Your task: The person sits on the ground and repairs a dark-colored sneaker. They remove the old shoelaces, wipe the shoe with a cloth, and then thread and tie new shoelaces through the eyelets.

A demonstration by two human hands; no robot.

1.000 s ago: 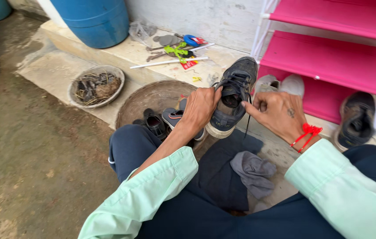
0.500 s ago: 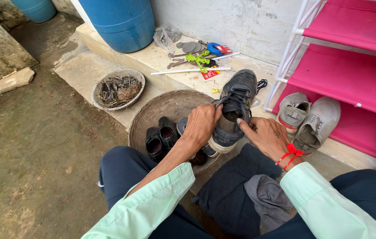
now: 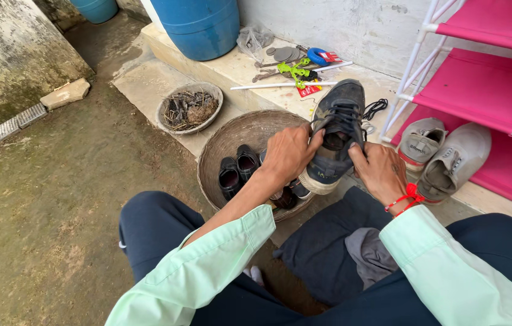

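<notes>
A seated person holds a worn dark sneaker [image 3: 335, 136] between both hands above the edge of a round woven basket [image 3: 232, 139]. The shoe's long axis runs away from the person, toe pointing toward the wall ahead and tipped upward, heel and pale sole nearest the knees. The left hand [image 3: 289, 154] is closed around the shoe's left side near the heel, thumb hooked at the collar by the laces. The right hand [image 3: 379, 172], a red thread [image 3: 410, 196] tied at its wrist, presses against the shoe's right side with fingers curled into the opening.

Below the left hand, small black shoes [image 3: 238, 169] lie inside the basket. To the right of the right hand, a pair of grey slip-on shoes [image 3: 443, 154] rests at the foot of a pink shelf rack [image 3: 491, 90]. Beyond the sneaker's toe, tools and a white rod [image 3: 283, 86] are scattered on a concrete ledge, with a blue barrel [image 3: 198, 24] further left. A smaller bowl of debris [image 3: 189, 108] sits left of the basket.
</notes>
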